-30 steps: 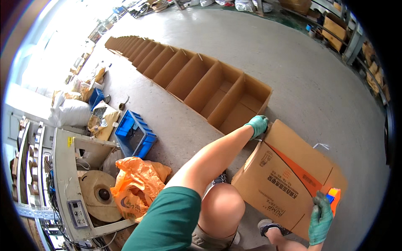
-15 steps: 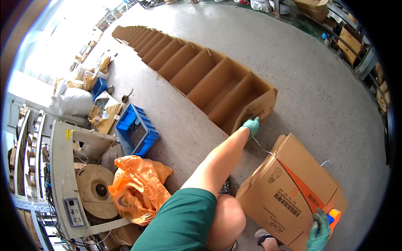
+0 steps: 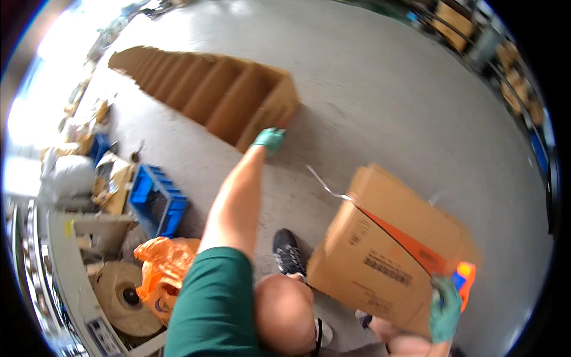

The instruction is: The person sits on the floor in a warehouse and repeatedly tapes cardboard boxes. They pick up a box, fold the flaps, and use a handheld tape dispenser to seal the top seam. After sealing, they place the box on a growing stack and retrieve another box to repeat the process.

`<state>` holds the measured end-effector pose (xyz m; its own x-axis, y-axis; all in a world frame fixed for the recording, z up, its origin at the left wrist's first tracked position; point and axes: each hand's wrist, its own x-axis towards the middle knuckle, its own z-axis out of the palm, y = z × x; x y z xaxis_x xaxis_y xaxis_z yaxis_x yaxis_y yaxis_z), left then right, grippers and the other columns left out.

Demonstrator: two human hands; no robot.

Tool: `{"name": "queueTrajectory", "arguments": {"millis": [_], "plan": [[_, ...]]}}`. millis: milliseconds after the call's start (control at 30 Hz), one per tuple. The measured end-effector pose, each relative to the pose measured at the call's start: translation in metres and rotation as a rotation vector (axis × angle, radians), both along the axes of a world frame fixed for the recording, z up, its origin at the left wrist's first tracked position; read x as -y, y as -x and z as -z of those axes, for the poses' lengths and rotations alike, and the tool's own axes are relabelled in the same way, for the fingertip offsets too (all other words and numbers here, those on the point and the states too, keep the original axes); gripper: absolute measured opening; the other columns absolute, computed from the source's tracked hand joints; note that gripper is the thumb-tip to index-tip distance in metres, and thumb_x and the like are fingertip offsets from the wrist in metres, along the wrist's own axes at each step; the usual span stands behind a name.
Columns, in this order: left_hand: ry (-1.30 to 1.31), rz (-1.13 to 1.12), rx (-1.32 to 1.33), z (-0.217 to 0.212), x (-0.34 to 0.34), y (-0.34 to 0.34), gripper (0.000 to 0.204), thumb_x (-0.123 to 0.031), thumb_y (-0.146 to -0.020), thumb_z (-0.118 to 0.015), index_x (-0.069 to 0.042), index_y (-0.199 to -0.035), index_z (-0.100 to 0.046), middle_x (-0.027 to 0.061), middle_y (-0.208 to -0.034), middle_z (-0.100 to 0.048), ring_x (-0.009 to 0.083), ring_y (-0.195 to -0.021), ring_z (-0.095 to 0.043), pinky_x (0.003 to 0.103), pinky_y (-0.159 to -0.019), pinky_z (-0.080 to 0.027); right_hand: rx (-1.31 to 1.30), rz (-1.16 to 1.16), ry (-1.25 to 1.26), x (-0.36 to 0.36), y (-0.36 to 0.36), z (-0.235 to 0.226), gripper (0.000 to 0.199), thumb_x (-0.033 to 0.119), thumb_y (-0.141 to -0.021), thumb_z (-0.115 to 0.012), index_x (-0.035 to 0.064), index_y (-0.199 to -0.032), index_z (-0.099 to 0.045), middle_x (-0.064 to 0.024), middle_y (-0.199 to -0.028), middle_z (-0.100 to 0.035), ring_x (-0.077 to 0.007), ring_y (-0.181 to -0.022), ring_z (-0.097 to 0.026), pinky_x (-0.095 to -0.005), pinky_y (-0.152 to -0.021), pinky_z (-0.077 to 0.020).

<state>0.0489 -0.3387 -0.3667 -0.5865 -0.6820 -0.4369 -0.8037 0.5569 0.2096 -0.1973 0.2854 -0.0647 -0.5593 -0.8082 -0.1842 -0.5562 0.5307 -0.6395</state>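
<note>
Beyond the stack of flattened cartons (image 3: 389,250), up and to its left, your gloved left hand (image 3: 270,140) reaches the near end of a long row of open-topped cartons (image 3: 190,95), its fingers at the lower part of the end carton (image 3: 276,111). One second earlier, that hand is just beside the stack's upper corner and the end carton shows its inside broadly; now the carton's outer face turns toward you, and less of its inside is in sight. That shift suggests the work in hand sits with the end carton rather than with the stack. Blur hides whether your left fingers pinch the carton or merely press it. Over the stack's lower right edge, your gloved right hand (image 3: 445,309) hangs close to an orange-and-blue tool (image 3: 465,284); whether it grips the tool, you cannot tell from this angle. A white strap (image 3: 324,185) trails from the stack's upper left corner toward the row. Well to the stack's left, a blue crate (image 3: 176,211) stands just past an orange bag (image 3: 163,273).
</note>
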Motion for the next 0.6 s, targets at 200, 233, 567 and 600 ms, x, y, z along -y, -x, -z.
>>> {"name": "queueTrajectory", "arguments": {"millis": [200, 233, 567, 600], "plan": [[-0.717, -0.317, -0.386, -0.115, -0.124, 0.047, 0.020, -0.017, -0.103, -0.051, -0.005, -0.109, -0.066, 0.0036, -0.087, -0.064, 0.0144, -0.077, -0.062, 0.032, -0.069, -0.054, -0.367, 0.236, -0.134, -0.025, 0.001, -0.008, 0.040, 0.008, -0.087, -0.069, 0.0056, -0.127, -0.062, -0.0175, -0.114, -0.060, -0.0374, -0.105, -0.061, -0.0444, -0.092, -0.0514], [-0.747, -0.309, -0.376, -0.132, -0.141, 0.051, 0.020, -0.016, -0.104, -0.051, -0.005, -0.111, -0.066, 0.0040, -0.087, -0.064, 0.0148, -0.079, -0.063, 0.032, -0.069, -0.054, -0.424, 0.258, -0.178, -0.029, 0.001, -0.011, 0.047, 0.010, -0.086, -0.071, 0.0080, -0.132, -0.059, -0.0177, -0.116, -0.059, -0.0376, -0.106, -0.060, -0.0453, -0.093, -0.0511], [-0.713, -0.095, -0.037, -0.268, -0.275, 0.076, 0.031, -0.020, -0.102, -0.051, -0.005, -0.129, -0.059, 0.0073, -0.111, -0.064, 0.0175, -0.096, -0.065, 0.036, -0.077, -0.060, -0.370, 0.197, -0.625, -0.058, 0.004, -0.006, 0.069, 0.026, -0.087, -0.072, 0.0220, -0.151, -0.044, -0.0179, -0.104, -0.068, -0.0363, -0.098, -0.067, -0.0485, -0.088, -0.0533], [-0.704, -0.093, -0.016, -0.271, -0.284, 0.080, 0.033, -0.020, -0.102, -0.051, -0.004, -0.130, -0.058, 0.0079, -0.113, -0.064, 0.0182, -0.097, -0.065, 0.036, -0.078, -0.060, -0.335, 0.197, -0.596, -0.064, 0.007, 0.010, 0.066, 0.024, -0.088, -0.070, 0.0210, -0.149, -0.046, -0.0188, -0.107, -0.068, -0.0367, -0.099, -0.067, -0.0488, -0.088, -0.0534]]}}
